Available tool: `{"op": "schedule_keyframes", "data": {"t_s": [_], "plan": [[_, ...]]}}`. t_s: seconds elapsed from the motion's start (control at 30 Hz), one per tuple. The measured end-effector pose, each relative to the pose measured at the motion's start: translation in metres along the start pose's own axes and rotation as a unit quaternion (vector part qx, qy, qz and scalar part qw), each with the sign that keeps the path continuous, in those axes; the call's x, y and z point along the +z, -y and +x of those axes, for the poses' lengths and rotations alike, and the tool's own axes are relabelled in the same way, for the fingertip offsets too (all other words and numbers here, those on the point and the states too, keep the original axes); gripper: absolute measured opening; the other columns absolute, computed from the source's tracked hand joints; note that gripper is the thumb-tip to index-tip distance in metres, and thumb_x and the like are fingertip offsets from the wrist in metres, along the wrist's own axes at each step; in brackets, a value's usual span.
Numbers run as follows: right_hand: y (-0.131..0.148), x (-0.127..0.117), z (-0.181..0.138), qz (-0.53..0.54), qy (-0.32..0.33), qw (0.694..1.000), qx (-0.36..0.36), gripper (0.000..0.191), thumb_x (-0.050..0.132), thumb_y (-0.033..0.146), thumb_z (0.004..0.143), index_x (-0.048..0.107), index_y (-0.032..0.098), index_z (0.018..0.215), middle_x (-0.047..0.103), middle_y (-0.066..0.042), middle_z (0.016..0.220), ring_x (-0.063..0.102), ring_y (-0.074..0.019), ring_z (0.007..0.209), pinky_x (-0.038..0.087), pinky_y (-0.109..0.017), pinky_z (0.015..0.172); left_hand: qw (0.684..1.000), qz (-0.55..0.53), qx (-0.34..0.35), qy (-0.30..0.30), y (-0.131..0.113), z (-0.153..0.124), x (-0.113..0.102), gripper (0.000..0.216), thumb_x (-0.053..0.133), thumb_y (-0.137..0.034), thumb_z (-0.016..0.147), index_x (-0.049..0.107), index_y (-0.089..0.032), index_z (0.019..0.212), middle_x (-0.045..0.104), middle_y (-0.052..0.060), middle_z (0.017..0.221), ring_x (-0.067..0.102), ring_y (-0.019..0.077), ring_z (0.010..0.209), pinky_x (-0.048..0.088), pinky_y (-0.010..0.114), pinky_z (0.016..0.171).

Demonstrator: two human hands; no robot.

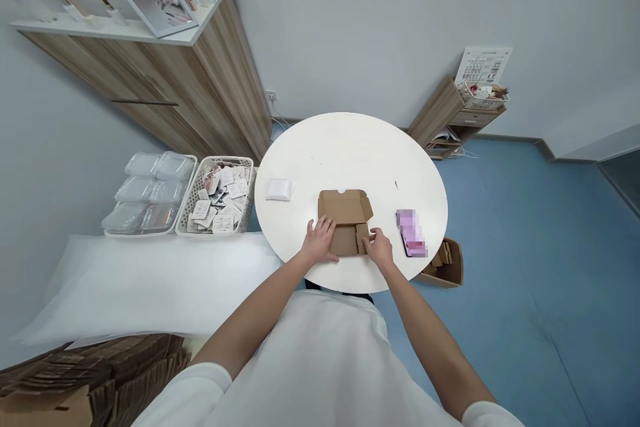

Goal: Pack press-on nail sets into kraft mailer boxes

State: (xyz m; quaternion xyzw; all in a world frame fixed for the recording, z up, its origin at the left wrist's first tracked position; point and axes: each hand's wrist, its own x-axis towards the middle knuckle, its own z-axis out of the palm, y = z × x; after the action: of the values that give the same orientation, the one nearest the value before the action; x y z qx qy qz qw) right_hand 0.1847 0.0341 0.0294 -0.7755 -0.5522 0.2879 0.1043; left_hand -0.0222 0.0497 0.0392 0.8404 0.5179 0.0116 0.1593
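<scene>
A small brown cardboard box (pixel 345 241) lies on the white round table (pixel 345 147), its lid (pixel 343 205) folded back away from me. My left hand (pixel 319 240) rests over the box's left side, fingers spread and thumb reaching along the near edge. At the right end, my right hand (pixel 380 248) has its fingers curled against the side wall and pinches it by the flap (pixel 361 238) that is folded inward. Part of the left wall is hidden beneath my left hand. To the right of that hand, the box floor shows bare cardboard.
A white wrapped packet (pixel 279 189) lies at the table's left, and a phone (pixel 412 233) with a blurred screen at its right. Baskets of clear plastic cases (pixel 150 190) and printed cards (pixel 220 200) stand left. A carton (pixel 453 267) is below right; flattened cardboard (pixel 100 373) is stacked lower left.
</scene>
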Motion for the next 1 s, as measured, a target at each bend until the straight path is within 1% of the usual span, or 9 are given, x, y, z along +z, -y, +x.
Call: {"op": "schedule_keyframes", "data": {"t_s": [0.1, 0.17, 0.23, 0.33, 0.43, 0.5, 0.67, 0.87, 1.0], "plan": [[-0.001, 0.002, 0.004, -0.029, -0.001, 0.999, 0.012, 0.023, 0.049, 0.023, 0.074, 0.050, 0.019, 0.096, 0.062, -0.003, 0.079, 0.058, -0.0168, 0.075, 0.036, -0.025, 0.062, 0.998, -0.026, -0.003, -0.052, 0.001, -0.011, 0.003, 0.103, 0.068, -0.057, 0.048, 0.027, -0.017, 0.133, 0.014, 0.016, 0.142, 0.007, 0.0362, 0.129, 0.007, 0.052, 0.101], [-0.003, 0.003, 0.004, -0.029, 0.000, 0.999, 0.015, 0.021, 0.050, 0.021, 0.072, 0.050, 0.019, 0.093, 0.061, -0.002, 0.077, 0.057, -0.0157, 0.071, 0.035, -0.024, 0.059, 0.993, -0.070, -0.035, -0.093, 0.003, -0.022, 0.010, 0.094, 0.065, -0.054, 0.056, 0.026, -0.018, 0.133, 0.011, 0.016, 0.143, 0.010, 0.0355, 0.129, 0.012, 0.052, 0.100], [-0.005, 0.005, 0.003, -0.025, -0.002, 1.000, 0.016, 0.021, 0.050, 0.018, 0.070, 0.049, 0.019, 0.091, 0.060, -0.001, 0.075, 0.056, -0.0148, 0.069, 0.034, -0.023, 0.057, 0.978, -0.142, -0.097, -0.117, 0.006, -0.032, 0.020, 0.081, 0.058, -0.050, 0.066, 0.024, -0.018, 0.133, 0.018, 0.017, 0.141, 0.021, 0.0334, 0.127, 0.023, 0.050, 0.097], [-0.006, 0.008, 0.002, -0.029, -0.006, 1.000, 0.005, 0.020, 0.049, 0.015, 0.069, 0.047, 0.019, 0.089, 0.058, -0.001, 0.073, 0.054, -0.0143, 0.066, 0.032, -0.022, 0.056, 0.939, -0.283, -0.172, -0.094, 0.010, -0.040, 0.037, 0.062, 0.049, -0.038, 0.077, 0.027, -0.014, 0.130, 0.041, 0.017, 0.126, 0.049, 0.0241, 0.106, 0.041, 0.039, 0.085], [-0.007, 0.008, 0.003, -0.050, -0.005, 0.999, -0.012, 0.019, 0.047, 0.014, 0.069, 0.045, 0.020, 0.087, 0.056, -0.001, 0.073, 0.052, -0.0141, 0.064, 0.031, -0.022, 0.055, 0.904, -0.385, -0.175, -0.066, 0.008, -0.040, 0.048, 0.046, 0.047, -0.027, 0.078, 0.039, -0.015, 0.122, 0.053, 0.011, 0.110, 0.059, 0.0144, 0.079, 0.047, 0.031, 0.075], [-0.007, 0.007, 0.005, -0.059, -0.001, 0.998, -0.019, 0.017, 0.046, 0.014, 0.069, 0.044, 0.020, 0.085, 0.055, -0.001, 0.073, 0.051, -0.0140, 0.063, 0.030, -0.022, 0.054, 0.888, -0.421, -0.171, -0.070, 0.004, -0.037, 0.050, 0.041, 0.048, -0.022, 0.077, 0.043, -0.017, 0.118, 0.056, 0.009, 0.106, 0.059, 0.0120, 0.073, 0.048, 0.029, 0.072], [-0.011, 0.001, 0.014, -0.049, 0.014, 0.998, -0.024, 0.018, 0.046, 0.014, 0.068, 0.043, 0.020, 0.084, 0.054, 0.001, 0.068, 0.050, -0.0140, 0.061, 0.029, -0.022, 0.053, 0.864, -0.454, -0.198, -0.088, -0.006, -0.031, 0.048, 0.040, 0.048, -0.017, 0.076, 0.047, -0.017, 0.116, 0.058, 0.007, 0.103, 0.059, 0.0111, 0.069, 0.049, 0.029, 0.072], [-0.020, -0.008, 0.024, -0.041, -0.002, 0.999, -0.012, 0.019, 0.046, 0.016, 0.070, 0.045, 0.020, 0.088, 0.055, 0.000, 0.068, 0.052, -0.0154, 0.063, 0.031, -0.023, 0.055, 0.862, -0.456, -0.205, -0.089, -0.019, -0.016, 0.045, 0.040, 0.047, -0.015, 0.076, 0.049, -0.018, 0.116, 0.059, 0.007, 0.103, 0.058, 0.0119, 0.070, 0.049, 0.029, 0.070], [-0.028, -0.013, 0.027, -0.002, 0.023, 1.000, -0.006, 0.021, 0.046, 0.024, 0.073, 0.046, 0.019, 0.093, 0.057, 0.000, 0.070, 0.054, -0.0159, 0.066, 0.033, -0.024, 0.057, 0.861, -0.441, -0.234, -0.098, -0.027, -0.006, 0.048, 0.039, 0.047, -0.016, 0.076, 0.049, -0.018, 0.115, 0.058, 0.007, 0.105, 0.057, 0.0125, 0.074, 0.047, 0.030, 0.073]]}}
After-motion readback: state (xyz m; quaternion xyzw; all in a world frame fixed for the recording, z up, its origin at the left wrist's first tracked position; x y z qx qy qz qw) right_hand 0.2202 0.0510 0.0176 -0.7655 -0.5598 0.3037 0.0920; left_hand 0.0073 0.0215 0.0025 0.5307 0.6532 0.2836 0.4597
